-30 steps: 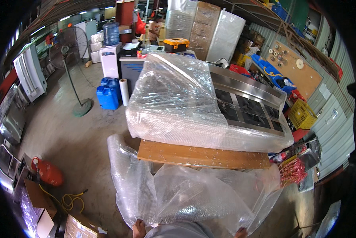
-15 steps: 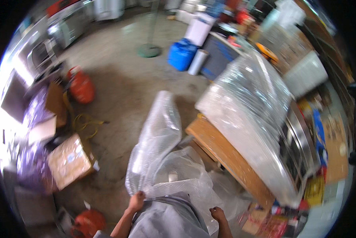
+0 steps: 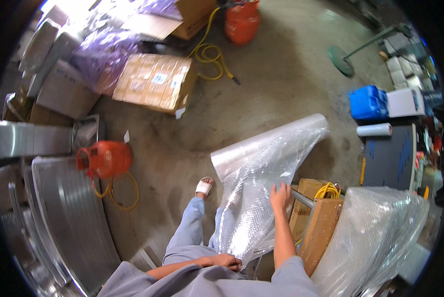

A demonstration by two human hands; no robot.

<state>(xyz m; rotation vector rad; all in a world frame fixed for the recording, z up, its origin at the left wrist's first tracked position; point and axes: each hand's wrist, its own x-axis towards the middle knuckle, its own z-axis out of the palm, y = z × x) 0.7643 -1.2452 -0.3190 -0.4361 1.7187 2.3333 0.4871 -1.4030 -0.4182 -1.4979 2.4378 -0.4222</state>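
Note:
A long sheet of clear bubble wrap [image 3: 261,178] hangs in front of me, its far end rolled up over the concrete floor. My right hand [image 3: 280,194] presses flat on the sheet near its middle with fingers spread. My left hand [image 3: 226,261] grips the sheet's lower edge close to my body. To the right stands a wrapped metal appliance [image 3: 380,232] on a wooden board [image 3: 322,232].
An orange gas cylinder [image 3: 104,158] with a yellow hose stands at my left beside steel panels [image 3: 68,222]. A cardboard box [image 3: 155,81] lies further off, a second cylinder [image 3: 242,22] beyond it. A blue canister [image 3: 368,101], a white roll [image 3: 374,129] and a fan base [image 3: 341,53] sit at the right.
My view has swung down and to the left, from the wrapped appliance to the floor. The bubble wrap has unrolled further out, and my right hand has moved up onto the sheet.

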